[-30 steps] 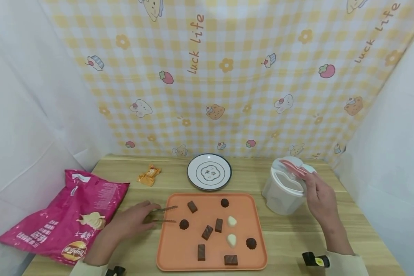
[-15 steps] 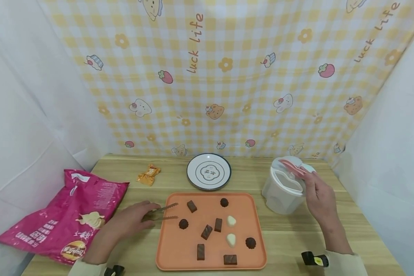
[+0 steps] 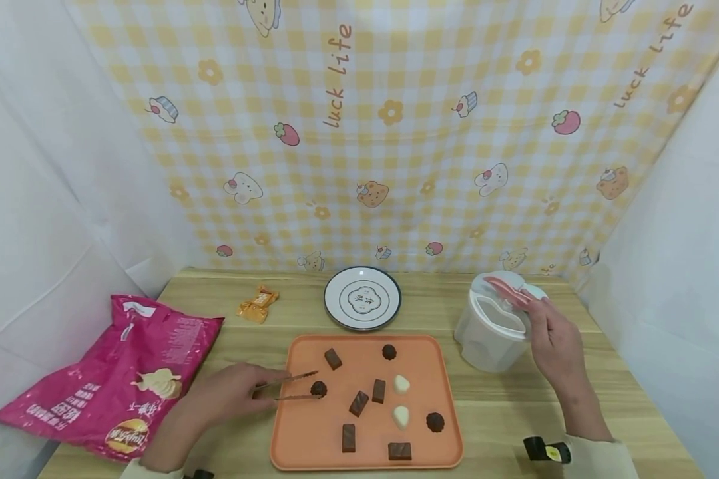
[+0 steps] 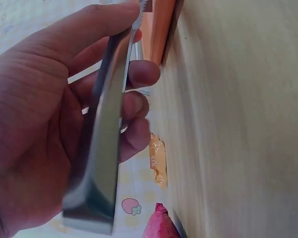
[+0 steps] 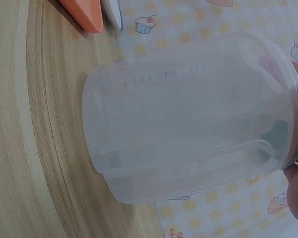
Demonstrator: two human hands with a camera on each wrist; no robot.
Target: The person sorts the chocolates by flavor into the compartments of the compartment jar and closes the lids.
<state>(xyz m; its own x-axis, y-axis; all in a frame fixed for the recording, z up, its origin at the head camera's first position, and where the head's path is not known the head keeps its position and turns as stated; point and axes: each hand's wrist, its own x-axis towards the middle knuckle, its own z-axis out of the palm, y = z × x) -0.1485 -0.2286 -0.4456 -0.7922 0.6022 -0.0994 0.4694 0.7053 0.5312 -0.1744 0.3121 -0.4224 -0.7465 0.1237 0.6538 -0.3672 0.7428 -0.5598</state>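
Observation:
My left hand [image 3: 230, 394] holds metal tongs [image 4: 107, 134] with serrated tips, thumb on one arm and fingers on the other. In the head view the spread tips reach over the left of an orange tray [image 3: 293, 446], either side of a round dark chocolate [image 3: 319, 389]; contact cannot be told. Chocolate bars [image 3: 349, 438], white chocolates [image 3: 401, 416] and other round chocolates [image 3: 435, 422] lie on the tray. At the right, my right hand [image 3: 557, 347] grips the raised pink flap lid [image 3: 506, 291] of a clear plastic container [image 3: 484, 342]. The compartment under that flap looks empty [image 5: 188, 114].
A white plate [image 3: 364, 322] with a dark rim stands behind the tray. Orange wrapped candy [image 3: 259, 305] lies at the back left. A large magenta chip bag [image 3: 114, 379] leans beside my left forearm. A checkered cloth [image 3: 389, 153] hangs behind the wooden table [image 3: 299, 283].
My left hand has moved right and slightly toward me, bringing the tong tips from the tray's left edge to the round chocolate. The right hand and flap lid stay put.

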